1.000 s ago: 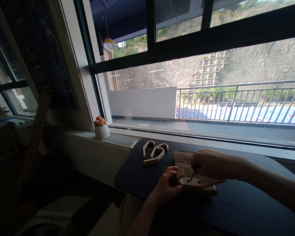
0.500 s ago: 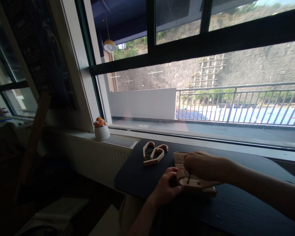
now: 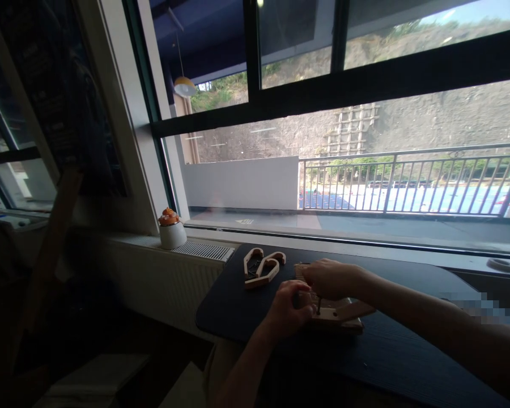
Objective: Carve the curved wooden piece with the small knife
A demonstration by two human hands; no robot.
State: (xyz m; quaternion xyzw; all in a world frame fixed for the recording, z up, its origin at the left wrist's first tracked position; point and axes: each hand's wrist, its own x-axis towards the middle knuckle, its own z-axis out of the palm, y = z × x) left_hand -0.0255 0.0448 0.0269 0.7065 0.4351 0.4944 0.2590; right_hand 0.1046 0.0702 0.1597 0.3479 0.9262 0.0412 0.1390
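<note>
A pale wooden hook-shaped piece (image 3: 338, 311) lies on a ribbed brown board (image 3: 301, 271) on the dark table. My left hand (image 3: 287, 310) is curled over the piece's rounded end, which its fingers mostly hide. My right hand (image 3: 334, 279) is closed in a fist above the piece. From beneath that fist a thin dark rod (image 3: 319, 306) runs down to the wood; its upper part is hidden in the fingers. A dark hole shows in the wood just right of the rod.
On the black table (image 3: 225, 309), left of my hands, lie more wooden hook pieces (image 3: 267, 273) with small dark screws (image 3: 253, 266) among them. A white jar with an orange top (image 3: 172, 231) stands on the radiator (image 3: 208, 249). Tape rolls (image 3: 500, 264) sit on the right sill.
My left hand has shifted up over the rounded end, closer to the rod and my right hand. The whole view has swung slightly. My right hand stays closed above the wood.
</note>
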